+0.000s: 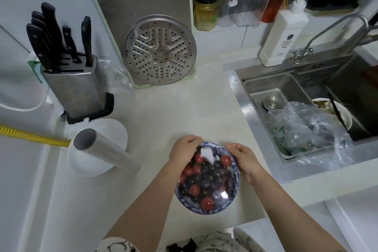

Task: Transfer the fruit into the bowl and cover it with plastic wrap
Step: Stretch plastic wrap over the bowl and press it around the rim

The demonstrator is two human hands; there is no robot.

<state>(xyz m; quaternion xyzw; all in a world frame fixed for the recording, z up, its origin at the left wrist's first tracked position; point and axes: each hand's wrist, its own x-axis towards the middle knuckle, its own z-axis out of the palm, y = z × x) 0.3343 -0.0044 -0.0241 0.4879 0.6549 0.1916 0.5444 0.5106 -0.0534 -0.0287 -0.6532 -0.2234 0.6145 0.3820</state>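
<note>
A blue-and-white patterned bowl point(190, 205) sits on the pale counter near its front edge, filled with dark berries and red cherry tomatoes point(204, 178). Clear plastic wrap point(222, 194) is stretched over its top and shines in the light. My left hand point(183, 149) grips the bowl's far-left rim, fingers curled over the wrap. At the far-right rim my right hand point(244, 157) holds on, fingers curled down over the wrap's edge.
A roll of plastic wrap point(104, 150) lies across a white plate point(114, 129) to the left. A knife block point(75, 86) stands behind it. A steamer tray point(159, 50) leans on a cutting board. The sink point(286, 92) at right holds an empty plastic bag point(311, 129).
</note>
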